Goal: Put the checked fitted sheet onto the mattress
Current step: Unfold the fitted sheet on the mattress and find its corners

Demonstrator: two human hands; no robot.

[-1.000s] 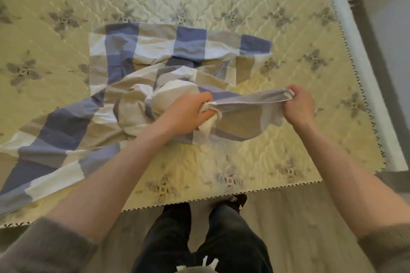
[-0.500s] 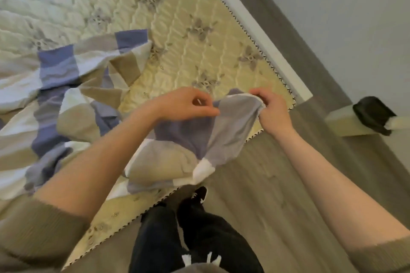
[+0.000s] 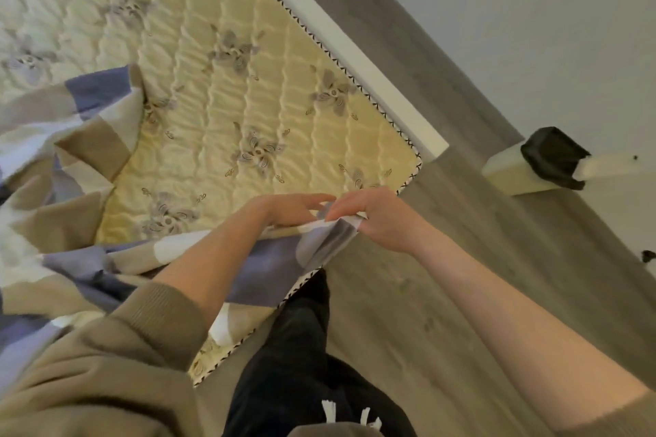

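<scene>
Sheet (image 3: 88, 138): checked in blue, tan and white; crumpled over the left and near part of the mattress. One edge runs along the near side toward the near right corner, where a fold hangs over the side.
Mattress (image 3: 248, 89): cream, quilted, with grey flower motifs and a black-and-white piped border. Middle and far right surface bare. Near right corner uncovered.
Left hand (image 3: 291, 211): above the near right part of the mattress, fingers extended to the right, lying on the sheet edge. Grip: fingers apart, not closed on the cloth; whether the thumb pins anything underneath cannot be told.
Right hand (image 3: 381, 218): just right of the left hand, fingertips nearly meeting it. Grip: thumb and fingers pinched together on the sheet edge, grey-and-white cloth draping below the hand.
Arms: both forearms bare, olive sleeves pushed up; the left arm crosses over the sheet.
Bed frame (image 3: 355, 57): white rail along the right side of the mattress, ending at the near right corner.
Floor (image 3: 443, 294): grey wood-look boards, right of and near the bed.
Legs (image 3: 294, 348): in dark trousers, standing on the floor against the near mattress edge.
Wall (image 3: 532, 11): pale, far right.
Dark object (image 3: 552, 156): on a pale ledge at the right; identity unclear.
</scene>
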